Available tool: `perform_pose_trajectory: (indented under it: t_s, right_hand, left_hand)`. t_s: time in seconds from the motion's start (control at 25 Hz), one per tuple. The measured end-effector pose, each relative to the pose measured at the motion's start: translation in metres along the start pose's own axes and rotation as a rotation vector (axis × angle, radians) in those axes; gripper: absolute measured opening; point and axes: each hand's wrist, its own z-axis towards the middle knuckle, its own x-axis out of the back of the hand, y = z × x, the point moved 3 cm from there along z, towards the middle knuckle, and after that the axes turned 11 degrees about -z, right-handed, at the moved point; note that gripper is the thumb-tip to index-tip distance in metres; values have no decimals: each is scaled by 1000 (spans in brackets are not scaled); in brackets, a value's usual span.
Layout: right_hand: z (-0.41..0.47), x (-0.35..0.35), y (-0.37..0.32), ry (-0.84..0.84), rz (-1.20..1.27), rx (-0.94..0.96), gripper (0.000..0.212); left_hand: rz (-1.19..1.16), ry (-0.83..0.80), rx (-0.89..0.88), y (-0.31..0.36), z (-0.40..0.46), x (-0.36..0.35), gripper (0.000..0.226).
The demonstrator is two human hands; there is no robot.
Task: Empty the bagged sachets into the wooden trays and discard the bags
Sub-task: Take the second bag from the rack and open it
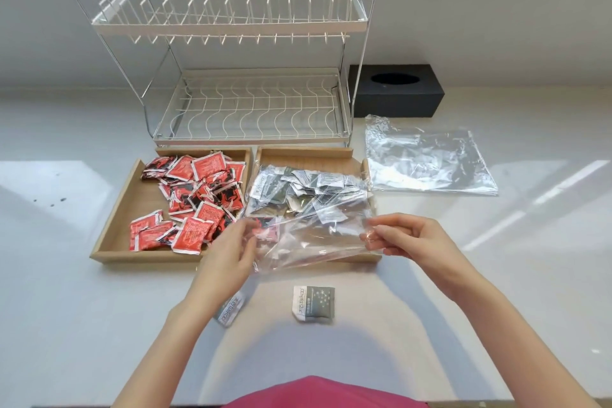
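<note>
White counter: both hands, left hand and right hand, pinch the clear bag over the right tray; advise tipping its mouth lower so the grey sachets land inside.

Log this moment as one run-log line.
step: emptying grey sachets | left hand, right hand: holding clear bag over right tray | stray: two sachets on counter

left forearm hides half of a grey sachet | clear bag blurs the grey sachets inside | dish rack top cut off by edge
</note>
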Motion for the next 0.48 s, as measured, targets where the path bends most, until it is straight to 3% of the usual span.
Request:
perform_pose_trajectory:
  t_s: [0.12, 0.2, 0.28, 0.36, 0.48]
  right_hand:
    - [2, -7, -7, 0, 69, -33, 13]
    - [4, -13, -14, 5, 135, -39, 12]
    - [6, -21, -22, -17, 192, -35, 11]
    - [7, -31, -30, -48, 210, -14, 12]
    - [5, -44, -36, -85, 159, 25, 15]
  left_hand:
    - [167, 315, -193, 20, 3, 11, 25]
    - [103, 432, -347, 50, -3, 11, 20]
    - [-67, 296, -381, 77, -8, -4, 19]
    - [-208, 156, -267, 90, -10, -21, 27]
    - [-292, 124, -167, 93, -8, -35, 30]
